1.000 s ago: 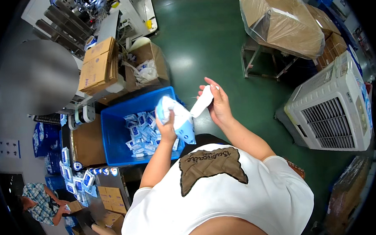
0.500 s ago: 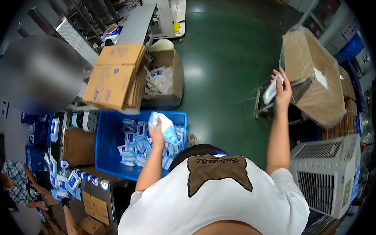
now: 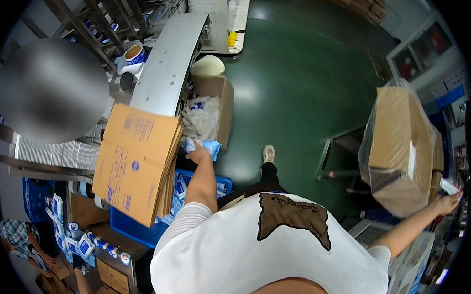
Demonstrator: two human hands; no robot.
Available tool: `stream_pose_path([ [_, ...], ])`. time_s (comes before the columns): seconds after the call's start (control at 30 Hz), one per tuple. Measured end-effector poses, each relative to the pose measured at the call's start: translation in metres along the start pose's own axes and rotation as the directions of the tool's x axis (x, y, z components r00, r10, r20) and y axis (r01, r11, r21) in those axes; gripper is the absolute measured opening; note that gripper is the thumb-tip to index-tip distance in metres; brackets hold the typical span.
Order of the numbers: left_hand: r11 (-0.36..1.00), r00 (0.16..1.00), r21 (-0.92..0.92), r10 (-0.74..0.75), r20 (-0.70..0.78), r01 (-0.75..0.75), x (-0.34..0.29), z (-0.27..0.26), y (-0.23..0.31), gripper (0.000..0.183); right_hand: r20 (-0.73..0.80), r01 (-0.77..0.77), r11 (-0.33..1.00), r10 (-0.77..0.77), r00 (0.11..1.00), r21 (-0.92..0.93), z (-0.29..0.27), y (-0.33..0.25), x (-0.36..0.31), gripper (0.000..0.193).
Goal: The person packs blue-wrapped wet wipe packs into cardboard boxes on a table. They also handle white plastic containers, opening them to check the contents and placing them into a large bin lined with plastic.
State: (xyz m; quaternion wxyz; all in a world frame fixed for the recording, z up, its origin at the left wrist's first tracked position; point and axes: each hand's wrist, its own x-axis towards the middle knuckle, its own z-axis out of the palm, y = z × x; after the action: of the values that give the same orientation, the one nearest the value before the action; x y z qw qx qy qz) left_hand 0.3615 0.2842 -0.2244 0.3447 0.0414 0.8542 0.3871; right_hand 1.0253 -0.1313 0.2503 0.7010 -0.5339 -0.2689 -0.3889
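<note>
The left hand (image 3: 198, 155) grips a soft blue-and-white packet (image 3: 211, 148), fingers bent round it, just right of a stack of flat cardboard (image 3: 133, 162) and beyond a blue bin (image 3: 136, 226) of similar packets. The packet shows against the near edge of an open carton (image 3: 225, 108) holding crumpled clear plastic (image 3: 202, 117); contact is unclear. Farther right, a pale shoe (image 3: 268, 154) stands on the green floor (image 3: 295, 81), then comes a plastic-wrapped cardboard box (image 3: 390, 140). At far right, the outstretched right hand (image 3: 448, 204) pinches a small white piece (image 3: 448, 186).
</note>
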Motion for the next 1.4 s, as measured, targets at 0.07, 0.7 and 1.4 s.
stream_pose_path([
  [0.07,0.997,0.997,0.016,-0.070,-0.022,0.071,0.007,0.032,0.025,0.110,0.083,-0.005,1.000,0.008,0.996,-0.028,0.054,0.031,-0.009,0.045],
  [0.7,0.825,0.599,-0.549,0.507,0.620,-0.131,-0.191,0.043,0.219,0.045,0.628,-0.680,-0.187,-0.607,-0.487,-0.709,0.592,-0.150,-0.544,0.077],
  [1.4,0.347,0.553,-0.845,0.642,0.530,0.407,-0.160,-0.034,0.238,0.085,0.253,-0.691,0.486,-0.688,-0.680,-0.536,0.617,-0.256,-0.641,0.054],
])
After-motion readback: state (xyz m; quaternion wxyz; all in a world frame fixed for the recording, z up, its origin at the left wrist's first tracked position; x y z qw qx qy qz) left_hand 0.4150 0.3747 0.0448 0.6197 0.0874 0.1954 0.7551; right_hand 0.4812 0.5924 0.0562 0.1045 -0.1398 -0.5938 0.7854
